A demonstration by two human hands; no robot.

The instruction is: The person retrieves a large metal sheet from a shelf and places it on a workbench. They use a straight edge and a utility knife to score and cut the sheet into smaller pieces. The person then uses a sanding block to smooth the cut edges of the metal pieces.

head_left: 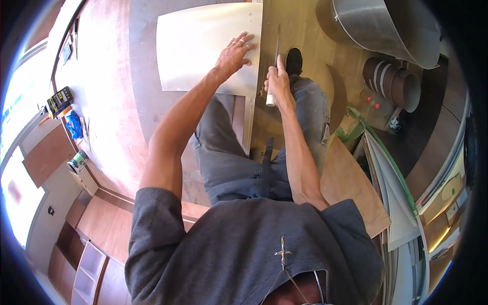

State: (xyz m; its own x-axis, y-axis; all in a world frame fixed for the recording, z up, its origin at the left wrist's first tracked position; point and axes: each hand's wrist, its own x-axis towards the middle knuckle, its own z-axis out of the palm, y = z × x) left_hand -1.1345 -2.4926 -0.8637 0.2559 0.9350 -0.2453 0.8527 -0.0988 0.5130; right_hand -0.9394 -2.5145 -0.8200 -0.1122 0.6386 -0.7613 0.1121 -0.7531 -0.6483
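A pale, shiny sheet [198,51] with a gently curved outer edge lies on the work table, its straight right side along the table's edge. Flat on it near that side rests my left hand [235,53], fingers spread, with rings on them. Just off the table edge, my right hand [278,84] is closed round the white handle of a file [277,46]. Its long, thin metal blade points away from me, beside the sheet's right side. The blade's flat face cannot be made out from above.
My shoe [294,61] stands on the floor below the file. Big rolled sheets [386,30] and a brown roll [391,84] lie at the far right. Boards [356,183] lean close on my right. A can [78,160] and a blue bag [74,125] sit left.
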